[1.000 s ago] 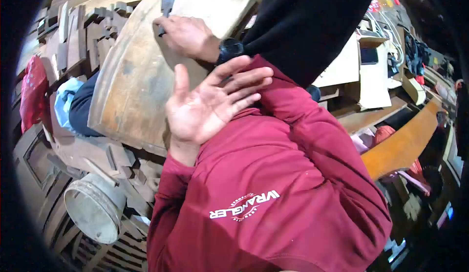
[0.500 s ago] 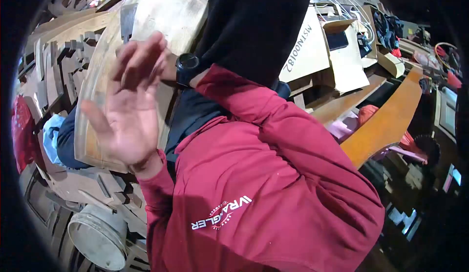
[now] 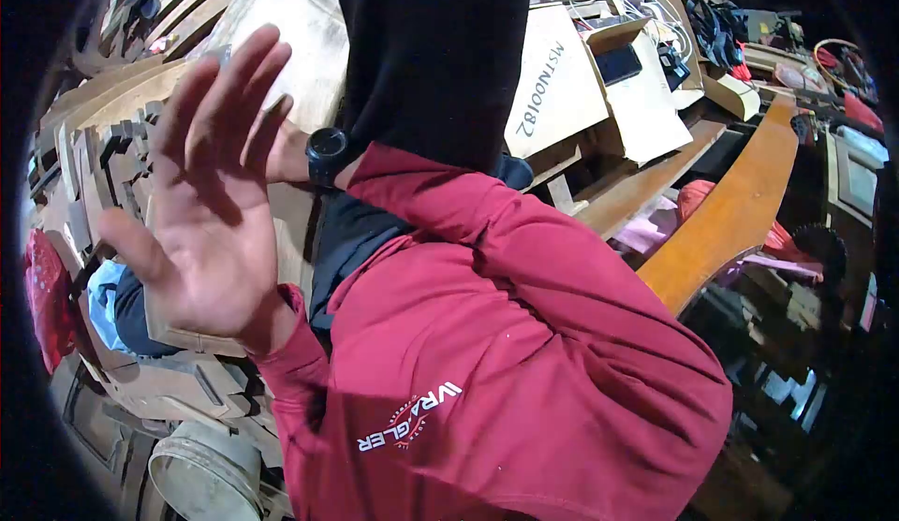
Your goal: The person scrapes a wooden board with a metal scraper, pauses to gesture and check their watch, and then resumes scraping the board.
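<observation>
Now, left hand (image 3: 201, 212): yours, raised with the palm toward the camera. The fingers are spread apart and hold nothing, and the hand blocks much of the view.
Right hand (image 3: 286, 156): only a strip shows, between your left fingers and the watch (image 3: 328, 156). You cannot tell from here whether it is closed on anything.
Board (image 3: 300, 34): pale and curved, leaning behind both hands. Your right hand is in front of it, but your left hand covers the spot where they might touch. Its lower edge peeks out under your left palm.
Black cloth (image 3: 431, 53): hangs from the top edge and is cut off there. It hides the board's right part, and what it belongs to is unclear.
Sweatshirt (image 3: 506, 352): red, and it fills the lower middle, covering whatever lies beneath.
Wood pieces (image 3: 103, 146): notched and stacked left of the board, partly behind your left hand.
Bucket (image 3: 201, 479): at bottom left, cut off by the frame and your sleeve.
Box (image 3: 552, 86): just right of the cloth, its printed code turned sideways.
</observation>
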Action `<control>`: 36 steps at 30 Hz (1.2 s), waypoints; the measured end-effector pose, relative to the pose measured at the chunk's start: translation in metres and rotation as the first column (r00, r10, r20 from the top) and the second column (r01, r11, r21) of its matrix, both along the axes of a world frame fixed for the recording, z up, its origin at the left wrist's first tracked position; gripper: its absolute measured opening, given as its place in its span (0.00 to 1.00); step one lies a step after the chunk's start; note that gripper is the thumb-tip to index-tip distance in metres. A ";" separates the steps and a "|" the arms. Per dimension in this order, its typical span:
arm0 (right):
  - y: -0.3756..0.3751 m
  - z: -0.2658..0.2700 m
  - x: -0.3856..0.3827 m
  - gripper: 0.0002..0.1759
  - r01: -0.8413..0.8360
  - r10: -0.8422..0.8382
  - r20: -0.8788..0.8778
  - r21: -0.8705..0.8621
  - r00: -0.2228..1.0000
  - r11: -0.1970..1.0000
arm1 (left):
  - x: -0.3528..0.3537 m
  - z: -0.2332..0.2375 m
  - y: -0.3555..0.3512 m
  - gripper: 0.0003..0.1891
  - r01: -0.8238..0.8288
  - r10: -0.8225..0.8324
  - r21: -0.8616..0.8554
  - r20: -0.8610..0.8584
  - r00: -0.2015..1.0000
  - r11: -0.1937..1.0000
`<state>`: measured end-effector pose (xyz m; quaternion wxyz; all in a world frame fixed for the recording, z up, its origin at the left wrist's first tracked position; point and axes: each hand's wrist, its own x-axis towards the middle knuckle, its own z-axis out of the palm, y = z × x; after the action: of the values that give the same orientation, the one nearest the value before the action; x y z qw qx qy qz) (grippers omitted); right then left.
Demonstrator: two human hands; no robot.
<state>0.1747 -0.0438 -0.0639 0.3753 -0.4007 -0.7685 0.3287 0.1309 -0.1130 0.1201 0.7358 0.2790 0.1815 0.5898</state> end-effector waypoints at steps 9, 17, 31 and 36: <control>-0.004 0.004 -0.006 0.22 0.048 -0.030 0.198 -0.089 0.980 0.995 | 0.129 0.014 -0.057 0.40 0.629 -0.290 0.538 -0.583 0.758 0.561; 0.002 -0.001 -0.007 0.18 0.123 -0.098 0.195 -0.120 0.976 0.985 | 0.141 -0.012 -0.106 0.38 0.831 -0.478 0.404 -0.684 0.552 0.381; -0.009 -0.001 -0.003 0.19 0.086 -0.055 0.212 -0.141 0.976 0.986 | 0.142 -0.062 -0.057 0.54 0.908 -0.836 -0.144 0.355 0.418 0.393; -0.009 0.003 -0.002 0.19 0.072 -0.037 0.226 -0.148 0.973 0.986 | 0.131 -0.055 -0.042 0.44 0.824 -0.774 -0.179 0.285 0.566 0.537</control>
<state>0.1725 -0.0528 -0.0607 0.2635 -0.4841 -0.7662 0.3303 0.2615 -0.1547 0.0653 0.9687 0.1673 0.0547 0.1748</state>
